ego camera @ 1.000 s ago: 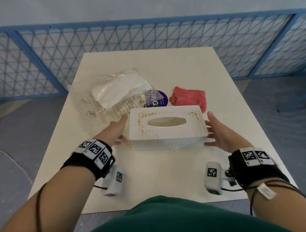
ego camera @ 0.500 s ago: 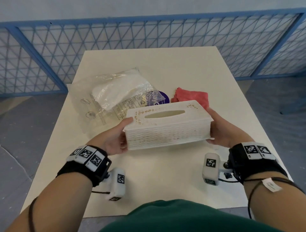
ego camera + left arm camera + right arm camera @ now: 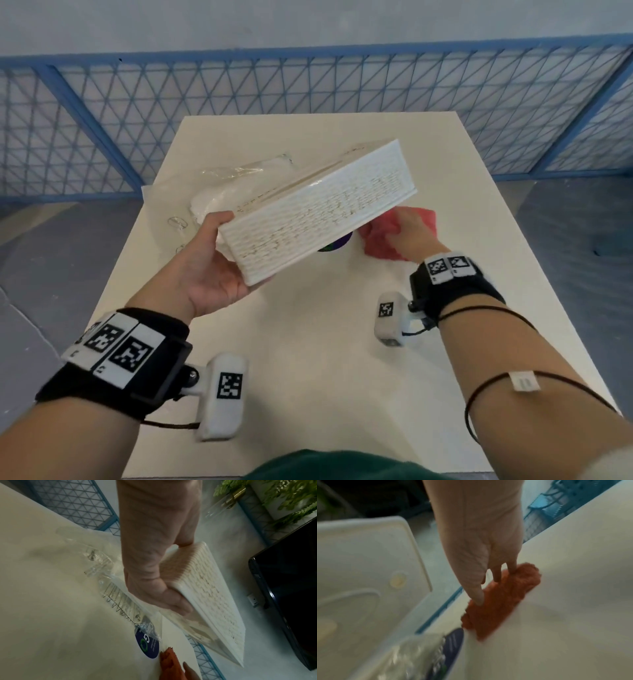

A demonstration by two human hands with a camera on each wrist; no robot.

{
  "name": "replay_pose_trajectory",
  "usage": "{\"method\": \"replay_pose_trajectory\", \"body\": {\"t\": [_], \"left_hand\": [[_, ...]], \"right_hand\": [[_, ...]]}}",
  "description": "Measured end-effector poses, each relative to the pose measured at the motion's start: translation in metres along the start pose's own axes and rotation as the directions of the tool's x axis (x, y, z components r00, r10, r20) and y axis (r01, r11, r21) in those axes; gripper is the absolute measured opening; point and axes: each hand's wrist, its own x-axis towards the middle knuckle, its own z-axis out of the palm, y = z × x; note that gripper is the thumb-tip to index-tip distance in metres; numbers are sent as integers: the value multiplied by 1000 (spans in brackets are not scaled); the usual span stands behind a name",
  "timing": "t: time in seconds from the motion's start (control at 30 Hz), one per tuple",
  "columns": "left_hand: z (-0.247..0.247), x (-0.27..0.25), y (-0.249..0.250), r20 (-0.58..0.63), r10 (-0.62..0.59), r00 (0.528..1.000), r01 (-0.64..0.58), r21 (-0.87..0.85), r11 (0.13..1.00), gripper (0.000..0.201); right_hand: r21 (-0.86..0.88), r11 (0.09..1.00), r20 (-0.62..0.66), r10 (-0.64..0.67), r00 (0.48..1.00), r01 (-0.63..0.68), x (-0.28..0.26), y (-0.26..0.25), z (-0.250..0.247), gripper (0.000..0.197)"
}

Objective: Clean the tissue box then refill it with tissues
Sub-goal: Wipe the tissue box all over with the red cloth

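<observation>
The white lattice tissue box point(image 3: 322, 219) is off the table and tilted, its right end raised. My left hand point(image 3: 212, 263) grips its left end, thumb on top and fingers underneath; the left wrist view shows the same hand point(image 3: 154, 574) curled round the box point(image 3: 211, 599). My right hand point(image 3: 397, 231) is down on the red cloth point(image 3: 376, 241) lying on the table under the box's right end. In the right wrist view its thumb and fingers point(image 3: 491, 588) pinch the bunched cloth point(image 3: 501, 601), with the box's smooth underside point(image 3: 359, 568) to the left.
A clear plastic pack of white tissues point(image 3: 212, 202) with a purple round label point(image 3: 334, 245) lies on the cream table point(image 3: 308, 342) behind the box. A blue mesh fence point(image 3: 308, 85) runs round the table's far sides. A dark screen point(image 3: 291, 588) shows in the left wrist view.
The box went from the table into both hands, then up and tilted in the left hand alone. The right hand let go of it and moved onto the red cloth.
</observation>
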Motion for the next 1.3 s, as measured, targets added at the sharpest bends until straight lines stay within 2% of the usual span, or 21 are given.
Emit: {"method": "replay_pose_trajectory", "body": {"t": [0.1,0.2,0.3,0.37,0.4,0.43,0.5,0.53,0.57,0.6,0.7,0.8,0.9,0.97,1.0,1.03,1.1,1.13,1.17,1.23,1.3], "left_hand": [[-2,-1,0,-37,6,999,-6,-19,1000,61],[-4,-1,-1,-33,0,999,-2,-52,999,64],[-1,2,-3,-11,1,1000,-2,-70,998,65],[4,3,-5,-2,1,1000,-1,-77,997,66],[7,4,-7,-1,-3,1000,3,-85,996,65],[11,4,-7,-3,-5,1000,4,-93,996,63],[16,3,-8,2,1,1000,-1,-99,995,60],[19,3,-9,4,6,1000,-6,-98,995,60],[21,3,-10,0,12,1000,-12,-96,995,58],[24,3,-11,-8,17,1000,-18,-95,995,57],[36,1,-16,3,22,1000,-22,-85,996,53],[50,0,-22,8,34,999,-33,-71,997,46],[47,5,-26,119,63,991,-53,-91,994,48],[40,3,-27,157,56,986,-44,-78,996,52],[38,1,-26,124,51,991,-44,-55,998,47],[36,-1,-25,74,47,996,-44,-45,998,42],[32,-5,-26,26,24,999,-22,-56,998,50],[32,-6,-26,31,14,999,-12,-57,998,55],[33,-5,-26,34,8,999,-6,-56,998,58],[38,-5,-26,33,14,999,-12,-67,998,56],[42,-4,-25,59,42,997,-39,-65,997,41]], "right_hand": [[-191,982,57,11,998,0,-13,-2,13,79],[-273,962,-43,10,999,-21,-19,6,14,68],[-275,961,-43,13,999,-25,-25,13,14,51],[-97,994,-57,41,998,-46,-35,15,5,29],[106,991,-49,92,995,-86,-37,17,-3,19],[356,927,-53,145,988,-117,-40,17,-13,15],[753,656,-139,251,958,-63,-42,13,-37,16],[852,522,-223,283,933,46,-48,6,-50,13],[877,458,-319,329,889,145,-52,-4,-61,12],[843,491,-422,346,838,222,-59,-16,-71,15],[659,677,-589,194,784,328,-68,-58,-66,39],[463,712,-598,-190,778,529,-95,-101,-29,54],[159,636,-475,-621,624,755,-137,-121,7,54],[-6,537,-391,-778,492,844,-140,-113,6,51],[-48,525,-376,-797,472,850,-133,-106,1,51],[-13,564,-389,-764,515,826,-121,-99,-7,54],[256,699,-504,-493,709,668,-96,-81,-26,63],[362,736,-540,-334,773,571,-92,-77,-34,65],[411,752,-552,-244,797,515,-93,-77,-37,65],[308,748,-577,-345,741,588,-108,-90,-27,62],[102,636,-544,-608,578,765,-127,-105,-7,52]]}}
